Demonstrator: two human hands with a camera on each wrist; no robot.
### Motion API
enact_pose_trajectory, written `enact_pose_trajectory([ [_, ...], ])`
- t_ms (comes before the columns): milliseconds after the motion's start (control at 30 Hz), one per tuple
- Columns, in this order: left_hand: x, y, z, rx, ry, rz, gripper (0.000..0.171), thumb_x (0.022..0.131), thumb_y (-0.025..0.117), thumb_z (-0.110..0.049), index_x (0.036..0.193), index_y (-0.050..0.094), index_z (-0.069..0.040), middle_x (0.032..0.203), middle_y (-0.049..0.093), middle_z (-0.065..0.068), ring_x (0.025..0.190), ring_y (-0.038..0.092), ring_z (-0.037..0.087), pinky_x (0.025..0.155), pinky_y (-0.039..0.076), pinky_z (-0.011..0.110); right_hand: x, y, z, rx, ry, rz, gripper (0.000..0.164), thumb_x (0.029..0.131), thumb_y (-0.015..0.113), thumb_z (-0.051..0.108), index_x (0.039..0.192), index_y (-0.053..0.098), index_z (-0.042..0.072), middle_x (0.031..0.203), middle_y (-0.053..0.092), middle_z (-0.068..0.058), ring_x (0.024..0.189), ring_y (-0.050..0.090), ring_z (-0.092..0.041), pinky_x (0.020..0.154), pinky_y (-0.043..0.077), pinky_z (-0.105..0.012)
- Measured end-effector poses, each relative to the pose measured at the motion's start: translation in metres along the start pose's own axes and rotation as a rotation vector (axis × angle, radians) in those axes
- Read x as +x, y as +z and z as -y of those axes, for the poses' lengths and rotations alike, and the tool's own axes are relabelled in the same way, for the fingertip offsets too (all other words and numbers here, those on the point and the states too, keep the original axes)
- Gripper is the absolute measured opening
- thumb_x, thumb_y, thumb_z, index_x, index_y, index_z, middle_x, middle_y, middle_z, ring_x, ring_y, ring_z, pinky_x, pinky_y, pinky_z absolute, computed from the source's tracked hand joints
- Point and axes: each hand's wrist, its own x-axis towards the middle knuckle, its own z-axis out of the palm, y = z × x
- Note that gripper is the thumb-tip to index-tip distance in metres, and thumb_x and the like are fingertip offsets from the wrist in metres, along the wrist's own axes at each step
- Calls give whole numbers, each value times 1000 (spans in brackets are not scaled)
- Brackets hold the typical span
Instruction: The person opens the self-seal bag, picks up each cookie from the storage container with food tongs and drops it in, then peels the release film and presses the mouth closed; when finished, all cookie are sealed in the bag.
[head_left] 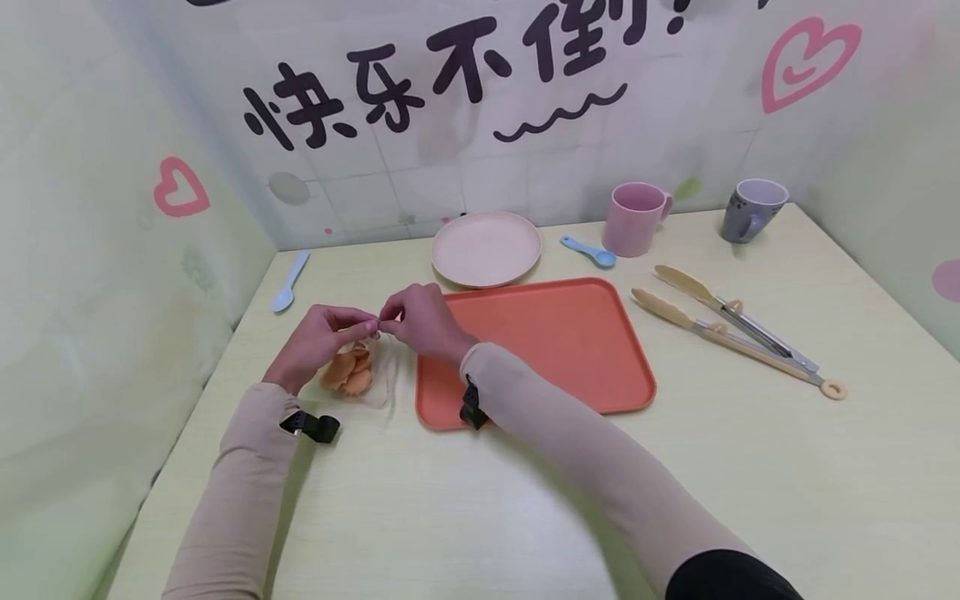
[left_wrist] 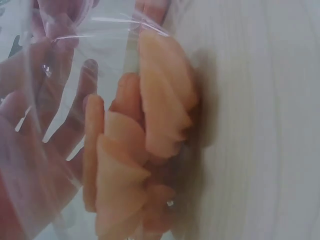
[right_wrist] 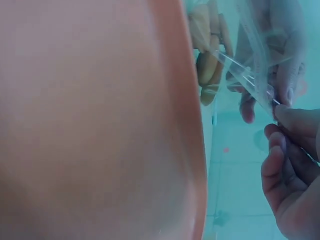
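Observation:
A clear plastic bag (head_left: 381,379) with a zip-like strip along its top holds several light-orange, ridged pieces (head_left: 349,372). It rests on the table, left of the orange tray. My left hand (head_left: 318,337) pinches the bag's top edge between thumb and fingers. Right beside it, my right hand (head_left: 429,323) pinches the same edge, its fingertips meeting the left ones. In the right wrist view, the bag's strip (right_wrist: 254,47) runs down to the pinching fingertips. Through the plastic in the left wrist view, the pieces (left_wrist: 167,95) look shell-like, fluted; what they are exactly I cannot tell.
The orange tray (head_left: 540,350) lies under my right forearm. Behind it are a pink plate (head_left: 487,248), a blue measuring spoon (head_left: 588,250), a pink mug (head_left: 632,221) and a grey mug (head_left: 752,212). Tongs (head_left: 738,329) lie at right, a light-blue spoon (head_left: 290,283) at back left.

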Motion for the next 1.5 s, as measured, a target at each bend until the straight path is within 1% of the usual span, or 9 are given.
enact_pose_trajectory([
  [167,-1,-1,2,-10,-1,6,38,97,67,-33,122,71,-5,100,76,-15,96,66,16,93,49,32,-2,0,3,-150,-67,0,19,93,73,32,99,82,16,93,80,5,88,70,-9,79,51,-22],
  [300,-2,-1,1,-14,1,25,35,99,65,-27,125,69,-4,101,76,-14,94,66,13,89,52,28,-3,1,7,-246,-82,-6,24,91,74,38,99,82,17,93,80,5,86,70,-9,79,52,-23],
  [533,-1,1,-2,-7,38,30,30,101,62,-20,123,70,-1,107,75,-8,100,65,14,85,53,23,-1,3,13,-369,-103,-9,15,95,69,24,93,81,16,87,77,4,80,69,-12,74,54,-25],
  [667,0,3,-3,2,54,0,29,100,64,-22,118,72,-1,100,76,-12,97,67,13,84,54,21,0,4,18,-461,-115,11,11,95,66,18,94,77,14,83,73,2,76,67,-13,69,54,-25],
  [767,1,4,-4,-31,57,-10,29,99,65,-20,117,70,2,92,75,-17,93,68,8,83,55,20,2,7,19,-497,-121,32,11,95,67,21,100,73,13,87,71,1,78,67,-13,70,55,-24],
  [867,1,4,-4,-62,55,-11,29,100,63,-17,119,68,5,90,74,-19,89,67,3,82,55,19,3,9,16,-467,-122,45,15,98,63,23,103,67,10,89,68,-1,78,65,-13,69,55,-24],
  [1067,1,6,-5,-80,71,0,28,101,61,-14,121,67,5,93,73,-19,88,65,9,80,55,22,4,10,6,-321,-124,32,18,102,55,23,96,62,8,80,61,-3,71,56,-14,62,45,-22],
  [1300,-3,4,-3,-94,51,-36,34,100,63,-24,120,68,3,87,73,-14,89,67,10,80,57,22,5,8,-3,-129,-128,4,13,101,59,16,98,69,7,86,70,-3,76,60,-12,68,48,-19],
  [1500,-3,3,-3,-115,54,-46,38,99,65,-28,120,68,2,88,74,-16,89,68,7,82,57,23,1,3,-4,-67,-131,-3,16,96,70,21,104,76,9,93,77,-1,83,68,-11,74,52,-18],
])
